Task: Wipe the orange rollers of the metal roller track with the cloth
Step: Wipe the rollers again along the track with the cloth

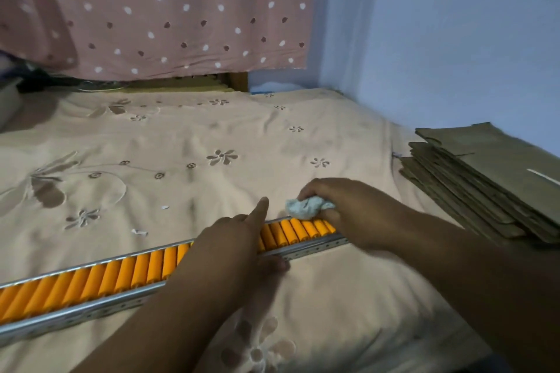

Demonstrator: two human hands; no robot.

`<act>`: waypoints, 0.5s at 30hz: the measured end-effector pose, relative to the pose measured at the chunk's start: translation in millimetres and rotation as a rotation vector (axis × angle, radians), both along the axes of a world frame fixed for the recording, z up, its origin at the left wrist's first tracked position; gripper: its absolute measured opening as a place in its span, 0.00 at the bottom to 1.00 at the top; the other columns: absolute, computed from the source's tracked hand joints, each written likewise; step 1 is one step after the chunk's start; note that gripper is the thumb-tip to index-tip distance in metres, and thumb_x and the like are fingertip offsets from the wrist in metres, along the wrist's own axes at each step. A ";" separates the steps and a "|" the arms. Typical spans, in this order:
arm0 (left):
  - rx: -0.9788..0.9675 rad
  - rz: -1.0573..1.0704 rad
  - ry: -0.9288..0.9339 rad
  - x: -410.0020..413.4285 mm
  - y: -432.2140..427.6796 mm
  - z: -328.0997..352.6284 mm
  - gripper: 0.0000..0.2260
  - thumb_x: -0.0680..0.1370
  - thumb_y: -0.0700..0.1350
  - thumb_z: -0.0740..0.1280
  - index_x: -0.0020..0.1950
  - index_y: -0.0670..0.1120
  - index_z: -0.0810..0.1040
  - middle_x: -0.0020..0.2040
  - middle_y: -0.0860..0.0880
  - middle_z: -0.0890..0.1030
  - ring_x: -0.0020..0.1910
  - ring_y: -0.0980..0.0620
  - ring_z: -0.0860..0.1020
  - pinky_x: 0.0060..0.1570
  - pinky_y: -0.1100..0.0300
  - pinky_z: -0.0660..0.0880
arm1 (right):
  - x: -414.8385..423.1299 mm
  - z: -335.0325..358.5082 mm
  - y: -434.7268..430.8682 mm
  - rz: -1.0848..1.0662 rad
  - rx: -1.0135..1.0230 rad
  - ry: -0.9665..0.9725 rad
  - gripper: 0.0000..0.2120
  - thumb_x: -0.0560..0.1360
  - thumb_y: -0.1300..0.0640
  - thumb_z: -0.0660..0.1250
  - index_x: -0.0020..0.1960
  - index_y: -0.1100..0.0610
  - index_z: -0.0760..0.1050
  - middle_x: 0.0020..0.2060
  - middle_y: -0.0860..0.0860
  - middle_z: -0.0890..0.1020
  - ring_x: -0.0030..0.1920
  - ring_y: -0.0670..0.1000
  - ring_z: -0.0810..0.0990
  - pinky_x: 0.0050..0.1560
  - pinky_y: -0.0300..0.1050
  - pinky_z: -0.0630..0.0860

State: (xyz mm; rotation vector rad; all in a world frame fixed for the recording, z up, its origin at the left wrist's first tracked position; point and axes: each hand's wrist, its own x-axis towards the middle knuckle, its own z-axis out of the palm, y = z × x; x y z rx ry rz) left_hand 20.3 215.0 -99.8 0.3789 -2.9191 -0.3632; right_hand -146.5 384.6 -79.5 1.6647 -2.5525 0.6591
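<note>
Bed covered by a peach bedsheet (pixel 212 136) embroidered with flowers, set in a corner of pale blue walls (pixel 454 39), backed by a pink dotted curtain (pixel 169 9), dimly lit.

A peach bedsheet (pixel 194 142) with embroidered flowers covers the bed. At its right edge lies a stack of flattened brown paper bags (pixel 491 182). Behind the bed, far left, hangs a pink polka-dot curtain (pixel 169 9); a pale blue wall (pixel 454 33) stands far right.
</note>
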 end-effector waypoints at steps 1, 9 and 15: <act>-0.007 -0.001 0.002 -0.9 0.8 -0.5 0.47 0.73 0.68 0.67 0.82 0.54 0.45 0.64 0.50 0.76 0.62 0.48 0.74 0.56 0.54 0.72 | 3.4 -3.8 5.6 0.005 0.005 0.013 0.17 0.75 0.60 0.67 0.59 0.44 0.75 0.53 0.43 0.80 0.53 0.45 0.77 0.53 0.44 0.73; 0.004 0.000 -0.052 -3.8 -0.7 0.1 0.48 0.74 0.65 0.69 0.82 0.52 0.43 0.65 0.48 0.76 0.62 0.46 0.74 0.57 0.52 0.72 | 9.9 35.9 46.0 0.090 0.169 -0.162 0.15 0.76 0.58 0.71 0.56 0.40 0.77 0.51 0.37 0.82 0.51 0.40 0.80 0.48 0.34 0.74; -0.036 -0.014 -0.114 16.1 -16.9 11.3 0.47 0.74 0.62 0.70 0.82 0.54 0.41 0.69 0.50 0.73 0.64 0.46 0.73 0.58 0.51 0.72 | 7.1 35.9 -3.2 -0.010 -0.078 -0.077 0.16 0.75 0.57 0.71 0.56 0.38 0.76 0.50 0.38 0.83 0.49 0.40 0.80 0.49 0.39 0.76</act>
